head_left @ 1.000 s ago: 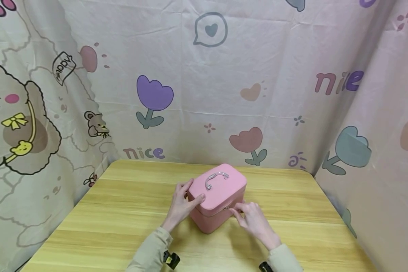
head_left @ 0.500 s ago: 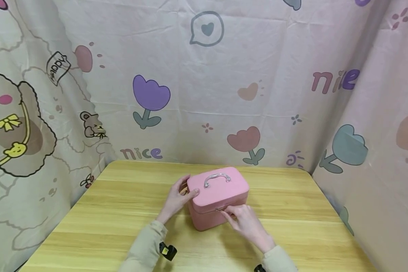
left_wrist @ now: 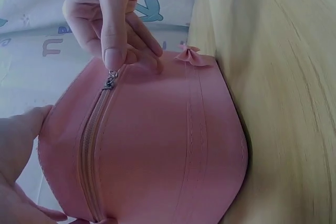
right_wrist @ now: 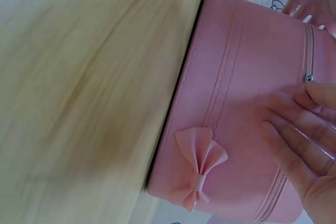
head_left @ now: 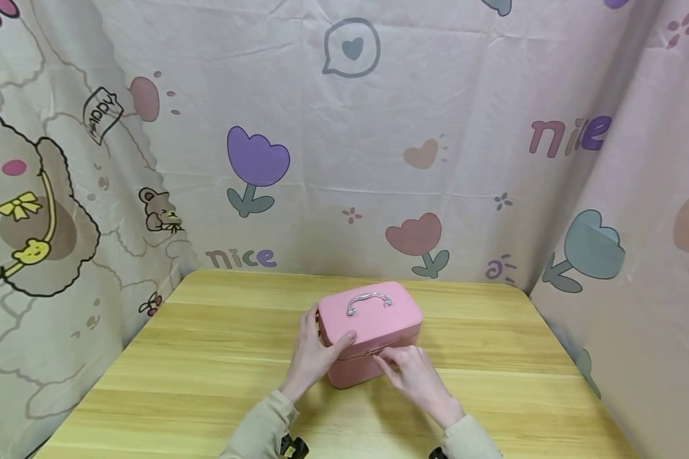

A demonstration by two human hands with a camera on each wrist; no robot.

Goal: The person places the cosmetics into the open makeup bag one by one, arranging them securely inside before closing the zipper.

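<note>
A pink vanity case point(head_left: 379, 322) with a silver carry handle point(head_left: 370, 298) on its lid stands on the wooden table. My left hand point(head_left: 312, 357) grips its left front corner, thumb on the lid's front edge and fingers along the left side. At the front seam my right hand point(head_left: 416, 379) pinches the small metal zipper pull point(left_wrist: 109, 81) between thumb and index finger. The other fingers of that hand lie against the case's front in the right wrist view. Zipper teeth point(left_wrist: 90, 145) run from the slider toward the left hand. A pink bow point(right_wrist: 199, 158) decorates the lower front.
The wooden table point(head_left: 207, 344) extends on all sides of the case. Behind it and at both sides hang pale curtains point(head_left: 344, 140) printed with tulips, bears and lettering.
The case has turned so its front faces me more. My right hand has moved left with the zipper pull. My left hand has shifted forward to the front corner.
</note>
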